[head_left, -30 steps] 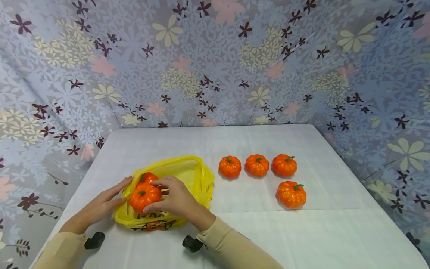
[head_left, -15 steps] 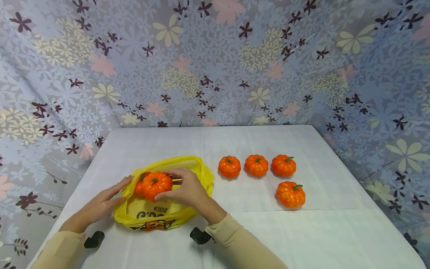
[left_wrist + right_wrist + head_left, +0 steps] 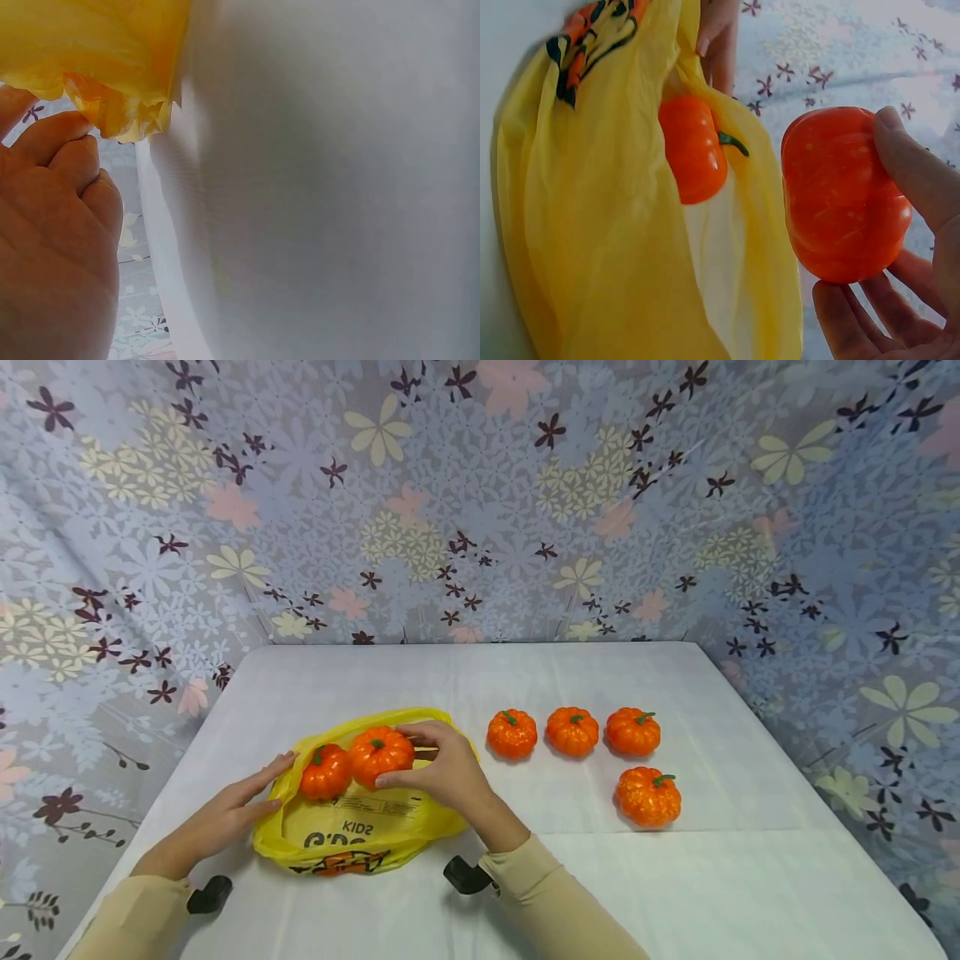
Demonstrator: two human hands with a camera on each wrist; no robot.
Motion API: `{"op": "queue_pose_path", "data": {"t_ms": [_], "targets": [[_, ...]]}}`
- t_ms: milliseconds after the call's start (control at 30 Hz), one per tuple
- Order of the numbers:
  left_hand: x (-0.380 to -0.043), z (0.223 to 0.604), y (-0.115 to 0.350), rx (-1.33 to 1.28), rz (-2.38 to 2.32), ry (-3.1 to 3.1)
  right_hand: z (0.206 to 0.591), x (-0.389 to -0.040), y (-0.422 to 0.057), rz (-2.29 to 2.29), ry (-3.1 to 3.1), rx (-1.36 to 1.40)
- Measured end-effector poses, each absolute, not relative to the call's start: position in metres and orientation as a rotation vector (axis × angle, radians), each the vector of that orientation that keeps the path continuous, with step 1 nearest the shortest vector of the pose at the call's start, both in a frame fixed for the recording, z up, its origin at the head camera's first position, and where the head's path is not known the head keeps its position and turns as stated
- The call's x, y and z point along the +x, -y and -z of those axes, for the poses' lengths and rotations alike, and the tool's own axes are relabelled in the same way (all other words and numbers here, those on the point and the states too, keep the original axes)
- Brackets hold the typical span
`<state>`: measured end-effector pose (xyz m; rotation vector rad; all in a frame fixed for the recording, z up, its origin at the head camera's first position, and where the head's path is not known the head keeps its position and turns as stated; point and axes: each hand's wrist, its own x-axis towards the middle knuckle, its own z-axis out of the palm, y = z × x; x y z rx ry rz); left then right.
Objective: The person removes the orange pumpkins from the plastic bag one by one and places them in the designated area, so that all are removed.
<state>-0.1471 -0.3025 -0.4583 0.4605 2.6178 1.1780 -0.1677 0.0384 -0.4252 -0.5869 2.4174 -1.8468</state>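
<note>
My right hand (image 3: 453,768) grips a small orange toy pumpkin (image 3: 377,757) with a green stem, thumb on its near side and fingers on the far side. In the right wrist view this pumpkin (image 3: 840,195) is held up outside the bag's mouth. A second pumpkin (image 3: 326,773) sits inside the yellow plastic bag (image 3: 405,839), toward its left end. The bag lies with its mouth spread and shows dark print. My left hand (image 3: 225,822) rests against the bag's left edge, fingers extended. In the left wrist view, its fingers (image 3: 75,161) touch the bag's yellow film.
Three pumpkins stand in a row right of the bag: one nearest it (image 3: 512,734), a middle one (image 3: 572,732) and a right one (image 3: 633,732). Another speckled pumpkin (image 3: 648,797) stands in front of them. A white cloth covers the table (image 3: 675,902); flowered fabric (image 3: 480,527) hangs behind.
My right hand has moved right and away from me with the gripped pumpkin, from above the bag's left part to its middle. The pumpkin behind it now shows fully. My left hand stays put.
</note>
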Motion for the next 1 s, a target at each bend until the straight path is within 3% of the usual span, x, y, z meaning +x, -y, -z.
{"op": "queue_pose_path", "data": {"t_ms": [1000], "targets": [[-0.147, 0.456, 0.3, 0.458, -1.157, -2.627, 0.435, -0.164, -0.12, 1.931, -2.509, -0.209]]}}
